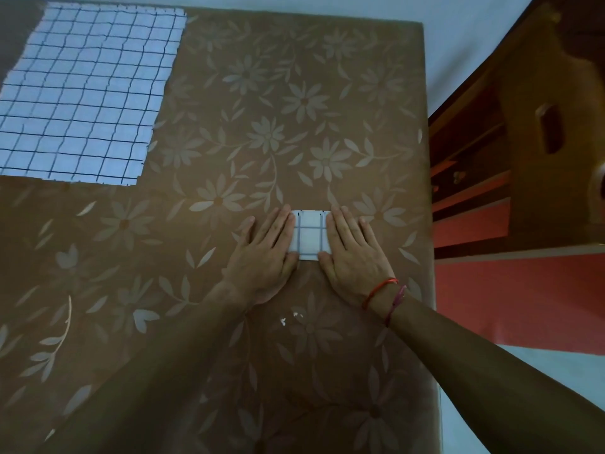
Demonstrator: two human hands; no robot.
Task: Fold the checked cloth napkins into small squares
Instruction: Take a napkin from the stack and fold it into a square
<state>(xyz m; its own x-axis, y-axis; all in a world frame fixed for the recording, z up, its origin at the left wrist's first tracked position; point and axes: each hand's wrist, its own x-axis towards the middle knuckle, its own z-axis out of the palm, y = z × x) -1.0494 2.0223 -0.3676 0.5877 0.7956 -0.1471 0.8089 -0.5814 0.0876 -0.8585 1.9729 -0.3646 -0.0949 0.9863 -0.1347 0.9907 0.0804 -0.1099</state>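
A person's left hand (265, 247) and right hand (352, 253) press flat, fingers straight and grasping nothing, on either side of a small folded napkin (309, 235) on the floral tabletop (294, 109), likely flattening its creases. An unfolded checked napkin (85, 96) waits far left.

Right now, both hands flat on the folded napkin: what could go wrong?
1. Only the flat left hand and right hand pin the folded napkin; lifting them may let it spring open.
2. The unfolded napkin lies at the far left corner; dragging it over could rumple it.
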